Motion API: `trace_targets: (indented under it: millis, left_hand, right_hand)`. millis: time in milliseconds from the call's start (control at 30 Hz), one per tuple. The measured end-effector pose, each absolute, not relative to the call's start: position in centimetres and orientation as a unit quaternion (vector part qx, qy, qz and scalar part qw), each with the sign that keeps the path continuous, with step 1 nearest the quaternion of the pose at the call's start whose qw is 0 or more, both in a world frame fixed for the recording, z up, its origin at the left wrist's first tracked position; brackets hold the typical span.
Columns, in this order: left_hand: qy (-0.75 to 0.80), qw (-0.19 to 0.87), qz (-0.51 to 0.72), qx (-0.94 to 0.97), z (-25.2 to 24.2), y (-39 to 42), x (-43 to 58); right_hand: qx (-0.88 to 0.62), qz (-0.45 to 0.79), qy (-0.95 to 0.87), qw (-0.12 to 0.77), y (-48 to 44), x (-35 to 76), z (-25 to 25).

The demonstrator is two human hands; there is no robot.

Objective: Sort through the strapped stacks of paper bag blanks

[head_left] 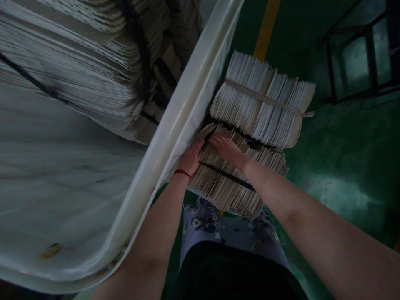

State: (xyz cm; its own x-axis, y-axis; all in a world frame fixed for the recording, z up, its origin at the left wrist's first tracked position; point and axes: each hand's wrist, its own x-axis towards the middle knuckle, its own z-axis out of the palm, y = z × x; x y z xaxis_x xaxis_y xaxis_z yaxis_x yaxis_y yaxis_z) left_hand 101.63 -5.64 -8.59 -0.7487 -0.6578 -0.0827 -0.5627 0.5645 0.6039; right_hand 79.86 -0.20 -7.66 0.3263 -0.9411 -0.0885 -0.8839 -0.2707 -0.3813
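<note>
A brownish bundle of stacked sheets (218,189) stands on edge in front of my legs, with a dark strap (228,176) running across it. My left hand (191,158) is closed around the bundle's left end, its thumb side toward the sheets. On the upper left of the same bundle, my right hand (225,146) lies with fingers stretched out over the sheet edges. A narrow dark gap or strap shows between the fingertips of both hands; I cannot tell which. Just behind, a whiter bundle of sheets (250,108) is tied with a pale band (262,96).
A large white bin (178,108) fills the left side, its thick rim close beside my left arm. Inside it lie strapped stacks of sheets (93,75). The floor (340,162) is green with a yellow line (268,29). A dark metal frame (331,71) stands at upper right.
</note>
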Motion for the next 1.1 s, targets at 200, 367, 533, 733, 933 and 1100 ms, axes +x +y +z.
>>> trace_targets:
  millis: [200,367,533,733,933,1100]
  left_hand:
    - [-0.838,0.134,-0.373,0.375,-9.2,-5.8,101.5]
    - [-0.803,0.163,-0.428,0.380,-9.5,-6.0,101.4]
    - [-0.799,0.163,-0.426,0.392,-9.3,-5.9,101.2]
    - [-0.803,0.168,-0.411,0.396,-9.6,-5.7,101.2]
    - [-0.831,0.155,-0.344,0.409,-9.5,-5.4,100.8]
    - [-0.829,0.146,-0.315,0.438,-8.9,-5.1,100.0]
  right_hand:
    - [-0.788,-0.092,0.583,0.179,-0.1,79.8,-7.3]
    - [-0.797,-0.083,0.571,0.176,-0.1,79.7,-7.3]
    - [-0.797,-0.088,0.568,0.188,0.0,79.5,-7.7]
    - [-0.793,-0.091,0.566,0.204,0.0,79.3,-7.6]
    - [-0.788,-0.095,0.572,0.207,0.0,79.5,-7.5]
    - [-0.785,-0.093,0.579,0.198,-0.1,79.6,-7.3]
